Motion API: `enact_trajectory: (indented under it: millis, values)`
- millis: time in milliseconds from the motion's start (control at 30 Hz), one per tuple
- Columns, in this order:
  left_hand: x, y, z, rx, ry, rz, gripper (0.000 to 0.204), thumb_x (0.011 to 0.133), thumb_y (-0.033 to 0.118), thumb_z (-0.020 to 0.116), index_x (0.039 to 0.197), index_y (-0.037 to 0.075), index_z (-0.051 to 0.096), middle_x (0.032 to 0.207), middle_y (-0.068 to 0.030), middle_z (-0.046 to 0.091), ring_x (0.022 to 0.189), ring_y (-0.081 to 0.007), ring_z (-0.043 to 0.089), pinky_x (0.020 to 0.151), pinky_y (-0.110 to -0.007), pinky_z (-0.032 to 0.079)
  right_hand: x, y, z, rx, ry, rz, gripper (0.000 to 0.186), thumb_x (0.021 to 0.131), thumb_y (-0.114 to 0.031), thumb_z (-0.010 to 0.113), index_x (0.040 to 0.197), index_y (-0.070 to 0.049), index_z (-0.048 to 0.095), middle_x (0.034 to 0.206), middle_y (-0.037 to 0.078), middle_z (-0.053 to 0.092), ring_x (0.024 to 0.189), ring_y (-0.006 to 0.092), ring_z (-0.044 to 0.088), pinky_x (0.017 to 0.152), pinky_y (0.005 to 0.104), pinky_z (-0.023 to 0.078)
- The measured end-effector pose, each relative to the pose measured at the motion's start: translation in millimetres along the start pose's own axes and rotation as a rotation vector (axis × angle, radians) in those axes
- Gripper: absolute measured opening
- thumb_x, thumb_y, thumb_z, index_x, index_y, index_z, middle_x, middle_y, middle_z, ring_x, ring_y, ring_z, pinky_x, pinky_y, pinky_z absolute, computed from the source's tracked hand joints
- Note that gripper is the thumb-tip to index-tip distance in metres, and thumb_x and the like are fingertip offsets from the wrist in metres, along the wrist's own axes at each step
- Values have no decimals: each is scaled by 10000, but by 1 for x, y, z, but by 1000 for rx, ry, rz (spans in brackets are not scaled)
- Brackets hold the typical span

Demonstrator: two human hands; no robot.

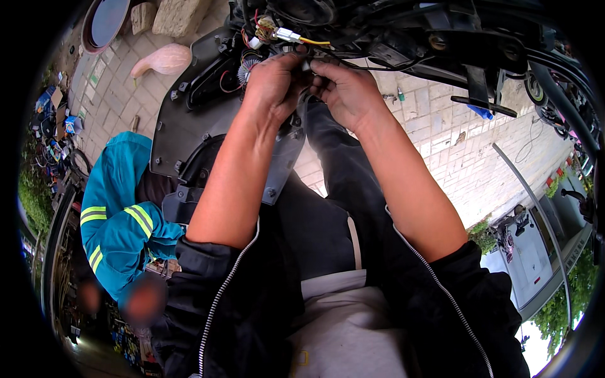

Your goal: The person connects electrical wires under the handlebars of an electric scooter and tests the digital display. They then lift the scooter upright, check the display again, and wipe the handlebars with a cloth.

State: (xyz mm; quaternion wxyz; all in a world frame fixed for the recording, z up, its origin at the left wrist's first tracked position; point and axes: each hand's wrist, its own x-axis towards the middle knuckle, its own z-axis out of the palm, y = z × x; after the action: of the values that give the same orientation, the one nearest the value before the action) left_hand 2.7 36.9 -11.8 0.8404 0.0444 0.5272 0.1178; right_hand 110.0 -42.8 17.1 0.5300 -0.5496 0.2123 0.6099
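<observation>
Both my arms reach forward to a bundle of wires under the dark frame [435,41] of what looks like a motorcycle. The fingers of my left hand [272,85] are bent and pinched together. Close against it, my right hand [345,88] is closed too, thumb and fingers meeting near a small pale piece. What they grip is too small and hidden to name. Just beyond my fingers, a white connector [288,35] with a yellow wire hangs among other wires. A ribbed silver part [247,70] sits left of my left hand, by a grey plastic fairing panel [169,142].
A person in a teal work suit [120,208] with reflective stripes is close on the left. A pink gourd-shaped object [165,60], stone blocks [179,16] and a round basin [106,25] rest on the paving. At right, a white vehicle [523,258] stands beyond a bent pole.
</observation>
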Motion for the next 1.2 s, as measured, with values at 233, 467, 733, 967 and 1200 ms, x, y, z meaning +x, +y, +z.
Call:
enact_trajectory:
  millis: [233, 467, 733, 967, 1200]
  values:
    - [-1, 2, 2, 43, 25, 24, 173, 884, 19, 515, 1018, -61, 590, 825, -152, 624, 607, -239, 617, 568, -329, 534, 3, 2, 2, -12, -5, -22, 123, 811, -43, 679, 927, -34, 639, 821, 16, 619, 696, 119, 519, 676, 310, 445]
    - [-7, 1, 7, 129, 49, 30, 193, 946, 127, 479, 1025, -10, 591, 858, -111, 626, 693, -210, 611, 655, -320, 519, 4, 3, 6, -14, 38, -16, 129, 800, -50, 686, 920, -36, 643, 818, 15, 623, 685, 116, 515, 662, 310, 438]
    - [-3, -6, 11, 107, 67, 113, 194, 942, 138, 511, 1014, -21, 598, 875, -104, 630, 741, -218, 620, 642, -338, 511, -4, 11, 4, -89, 40, -219, 172, 835, -86, 673, 977, 6, 644, 880, 48, 649, 737, 146, 583, 668, 295, 467]
    - [-18, -9, 31, -14, 118, 129, 161, 918, 64, 529, 958, -82, 584, 839, -127, 617, 685, -216, 606, 603, -323, 521, -15, 37, 8, -786, 291, -756, 224, 746, -105, 689, 943, -1, 665, 889, 163, 660, 823, 285, 649, 708, 341, 511]
    - [-12, -14, 28, -71, 152, 155, 149, 922, 54, 505, 940, -72, 583, 830, -128, 611, 662, -212, 597, 593, -329, 521, -2, 36, 14, -1006, 408, -1033, 133, 706, -57, 652, 827, -11, 621, 808, 163, 616, 724, 342, 611, 647, 409, 501]
